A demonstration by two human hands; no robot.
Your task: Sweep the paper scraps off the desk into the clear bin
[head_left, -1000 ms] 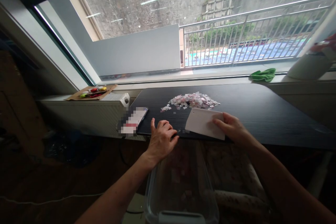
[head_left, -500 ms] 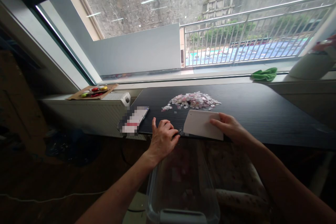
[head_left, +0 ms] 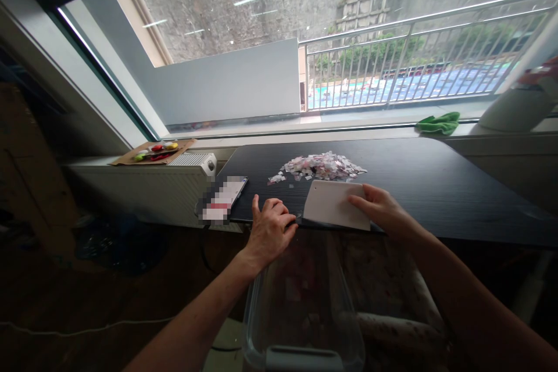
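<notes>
My right hand (head_left: 379, 206) pinches a flat white scraper (head_left: 333, 203) by its right edge, thumb on top. The scraper has a small hole in its upper left corner and stands along the front edge of the black table (head_left: 410, 174). My left hand (head_left: 271, 226) is at the same edge, left of the scraper, little finger raised and thumb and forefinger close together. Whatever may be between those fingertips is too small to make out. Behind the scraper lies a heap of small pinkish-white paper scraps (head_left: 325, 166). Below the edge is a clear plastic bin (head_left: 303, 354), its inside dim.
A phone with a blurred screen (head_left: 224, 197) lies at the table's left end. Left of it, a radiator (head_left: 143, 186) carries cardboard with colourful small items (head_left: 159, 151). On the sill rest a green cloth (head_left: 438, 123) and a white bottle (head_left: 514, 107). A pale bag (head_left: 401, 325) is right of the bin.
The scraper has shifted very slightly up and left with my right hand. Dark bits beside my left fingertips show less now. My left hand has hardly moved.
</notes>
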